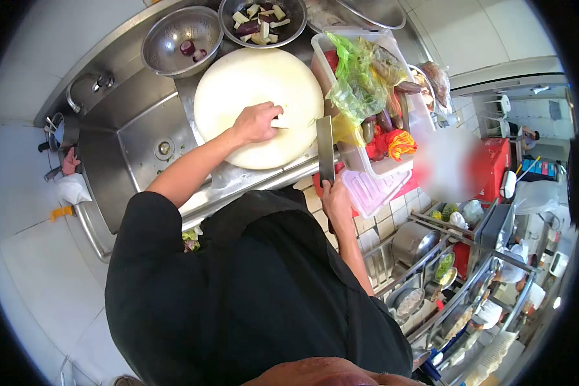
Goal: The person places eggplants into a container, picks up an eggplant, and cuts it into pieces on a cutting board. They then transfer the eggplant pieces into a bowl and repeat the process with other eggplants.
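Top center of the frame, the round white chopping board (238,83) sits on the steel counter, and the left hand (256,122) is planted on it, fingers curled down over a small pale piece of vegetable (282,121). That hand is closed on the piece, pinning it flat against the board near the board's lower right edge.

Just right of it, the right hand (336,201) is wrapped around the handle of a cleaver (325,148), fist closed on it, the broad blade pointing up the frame and standing beside the board's edge, near the pale piece but apart from it.

About that piece: it looks light, cut and probably moist, so I'd judge it soft enough to crush and a bit slippery on the board; a flat press from above with the fingertips tucked back seems the safest hold. The cleaver looks heavy and stiff, best held well up the handle near the blade.

Above the board, 2 steel bowls: the one at upper left, a colander bowl (182,37), holds 2 dark purple bits, and the bowl of cut pieces (261,19) holds pale and purple chunks. To the right, a clear plastic tub (392,164) is piled with a green bag (357,80), dark aubergines and something red. At the left lies the steel sink (135,148). Lower right shows racks of metal trays, and other people at work far off.
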### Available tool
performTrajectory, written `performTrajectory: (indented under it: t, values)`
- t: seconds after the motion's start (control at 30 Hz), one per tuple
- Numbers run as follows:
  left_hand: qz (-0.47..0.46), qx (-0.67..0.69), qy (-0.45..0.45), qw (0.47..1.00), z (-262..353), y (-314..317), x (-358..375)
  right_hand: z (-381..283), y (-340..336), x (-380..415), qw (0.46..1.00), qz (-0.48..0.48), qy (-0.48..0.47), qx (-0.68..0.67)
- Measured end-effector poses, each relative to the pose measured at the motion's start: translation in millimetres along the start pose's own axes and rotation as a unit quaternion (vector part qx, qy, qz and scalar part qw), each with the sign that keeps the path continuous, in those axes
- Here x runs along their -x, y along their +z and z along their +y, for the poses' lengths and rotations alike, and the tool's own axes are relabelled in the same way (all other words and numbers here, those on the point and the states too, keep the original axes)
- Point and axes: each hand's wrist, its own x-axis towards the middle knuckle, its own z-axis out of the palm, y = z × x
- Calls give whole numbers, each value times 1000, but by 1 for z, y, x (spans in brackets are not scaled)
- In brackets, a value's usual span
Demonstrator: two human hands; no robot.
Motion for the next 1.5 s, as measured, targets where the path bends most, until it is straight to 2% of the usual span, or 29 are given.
performTrajectory:
  t: [0.17, 0.23, 0.3, 0.37, 0.43, 0.47, 0.53, 0.57, 0.63, 0.7, 0.77, 0.87, 0.97, 1.0, 1.03, 1.1, 1.2, 1.3, 1.33, 1.43, 1.47, 1.5]
  values:
    - [121, 75, -140, 980, -12, -53, -75, 7, 0, -3, 1000, -8, -5, 3]
    - [161, 44, -159, 973, -30, -82, -122, 10, 5, -1, 999, 24, -20, -13]
    - [147, 20, -196, 969, -45, -112, -165, 11, 3, -1, 999, 23, -26, -29]
    - [175, -193, -118, 958, -77, -122, -203, 10, -4, 3, 998, 43, -44, -30]
    - [161, -260, -110, 946, -63, -129, -221, 4, -17, 5, 998, 39, -40, -28]
    - [216, -240, -20, 946, -44, -126, -225, -1, -25, 8, 999, 31, -28, -24]
    - [137, -25, 42, 989, 13, -118, -225, 0, -26, 8, 998, 25, -35, -42]
    - [90, 83, 67, 990, 43, -107, -221, -1, -25, 9, 998, 20, -39, -52]
    - [-51, 284, 33, 957, 99, -74, -210, -10, -30, 8, 998, -24, -29, -47]
    - [-179, 273, 80, 942, 157, -50, -197, -6, -23, 0, 996, -53, -59, -34]
    - [-232, 198, 224, 926, 175, -9, -202, -4, -19, -6, 995, -74, -71, -16]
    - [-249, 162, 263, 918, 191, 43, -216, -6, -18, -14, 994, -92, -49, -21]
    - [-158, 202, 282, 924, 199, 82, -251, -1, -15, -16, 994, -88, -61, -31]
    - [-149, 191, 256, 936, 203, 87, -268, -1, -16, -16, 993, -89, -62, -36]
    - [-86, 129, 281, 947, 198, 99, -288, -1, -15, -16, 993, -91, -60, -39]
    - [-4, -63, 224, 972, 211, 91, -310, 0, -14, -15, 993, -96, -56, -46]
    - [-31, -248, 132, 959, 198, 105, -334, 2, -14, -14, 992, -95, -56, -66]
    - [-49, -264, 173, 948, 195, 98, -337, 4, -12, -13, 991, -88, -55, -83]
    - [-60, -228, 176, 956, 196, 92, -341, 5, -11, -13, 991, -86, -54, -88]
    - [50, -99, 133, 985, 230, 41, -326, 9, -9, -13, 990, -85, -59, -98]
    - [64, 79, 129, 986, 232, 24, -321, 10, -7, -14, 990, -85, -60, -98]
    - [79, 256, 120, 956, 230, 4, -314, 11, -6, -14, 990, -86, -62, -96]
